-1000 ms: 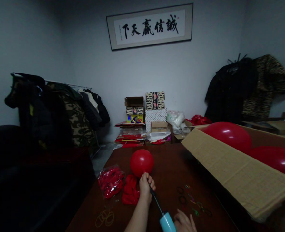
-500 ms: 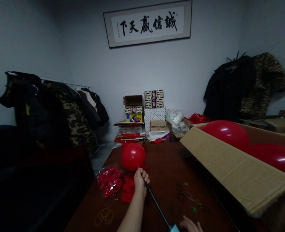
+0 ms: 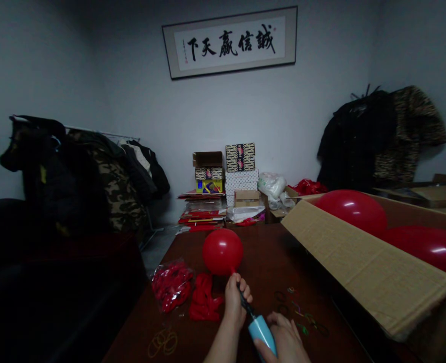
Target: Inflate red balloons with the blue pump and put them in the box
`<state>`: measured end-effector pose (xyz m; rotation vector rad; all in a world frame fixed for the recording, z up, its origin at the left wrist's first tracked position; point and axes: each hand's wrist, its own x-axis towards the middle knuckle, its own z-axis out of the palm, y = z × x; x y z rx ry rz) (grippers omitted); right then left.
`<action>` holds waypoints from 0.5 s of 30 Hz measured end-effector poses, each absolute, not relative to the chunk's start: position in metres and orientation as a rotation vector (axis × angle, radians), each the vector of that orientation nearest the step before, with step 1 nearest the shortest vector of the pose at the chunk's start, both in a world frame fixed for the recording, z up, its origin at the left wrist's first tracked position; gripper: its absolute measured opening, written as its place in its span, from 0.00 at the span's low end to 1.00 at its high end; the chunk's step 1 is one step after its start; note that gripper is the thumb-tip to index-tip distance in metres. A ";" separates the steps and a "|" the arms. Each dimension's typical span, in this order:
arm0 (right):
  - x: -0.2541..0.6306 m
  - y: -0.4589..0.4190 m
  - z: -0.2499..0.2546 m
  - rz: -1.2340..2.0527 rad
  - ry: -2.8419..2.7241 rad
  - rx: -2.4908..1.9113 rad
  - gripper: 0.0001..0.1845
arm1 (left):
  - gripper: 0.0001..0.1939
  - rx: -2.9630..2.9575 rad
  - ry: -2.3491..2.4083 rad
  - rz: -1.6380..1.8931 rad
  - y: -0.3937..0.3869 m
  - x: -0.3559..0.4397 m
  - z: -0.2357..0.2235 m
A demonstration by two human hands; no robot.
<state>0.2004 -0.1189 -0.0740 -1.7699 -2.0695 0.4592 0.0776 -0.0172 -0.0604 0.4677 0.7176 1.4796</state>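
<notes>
My left hand [image 3: 235, 298] is closed around the neck of a small red balloon [image 3: 222, 251] where it sits on the black nozzle of a hand pump. My right hand [image 3: 285, 343] grips the pump's light blue body [image 3: 262, 333] at the bottom edge of the view, pushed up close to the left hand. The balloon is partly inflated and stands just above my left fist, over a dark wooden table [image 3: 261, 257].
A clear bag of red balloons [image 3: 170, 283] and a loose red pile [image 3: 203, 304] lie left of my hands. Rubber bands [image 3: 164, 342] and small coloured bands [image 3: 302, 320] lie on the table. A large cardboard box [image 3: 363, 272] holds inflated red balloons [image 3: 351, 210].
My right hand has pushed the blue pump body forward toward my left hand, shortening the exposed rod. The balloon looks slightly larger than half a second ago.
</notes>
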 end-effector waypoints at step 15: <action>0.193 -0.116 -0.083 0.421 -2.109 -1.789 0.28 | 0.20 0.505 0.776 1.468 -0.016 0.084 -0.061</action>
